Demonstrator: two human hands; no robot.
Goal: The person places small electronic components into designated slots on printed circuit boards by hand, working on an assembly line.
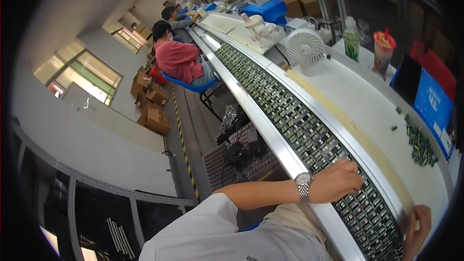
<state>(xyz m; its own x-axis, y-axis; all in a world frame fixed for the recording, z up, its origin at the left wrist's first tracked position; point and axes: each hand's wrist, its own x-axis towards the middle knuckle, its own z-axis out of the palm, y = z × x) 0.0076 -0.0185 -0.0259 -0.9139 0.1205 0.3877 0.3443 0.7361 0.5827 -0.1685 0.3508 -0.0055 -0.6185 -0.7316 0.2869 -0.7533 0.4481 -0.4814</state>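
A long run of small circuit boards [295, 121], packed in rows with pale components, lies in a metal-edged conveyor line [251, 104]. Over these boards is my left hand [337, 182], a silver watch [304, 183] on its wrist. Its fingers are curled down and closed; what they hold, if anything, is hidden. At the line's right edge rests my right hand [419, 224], thumb and fingers apart, with nothing visible in it. Beyond that hand, on the white side shelf [372, 101], a heap of small dark green cylindrical parts [419, 145] is spread.
A white fan [305, 50], a green bottle [351, 41] and a red-lidded cup [384, 50] stand along the right side. A blue box [430, 104] is beside the heap. Farther up the line sits a person in a red top [178, 60], with another person beyond.
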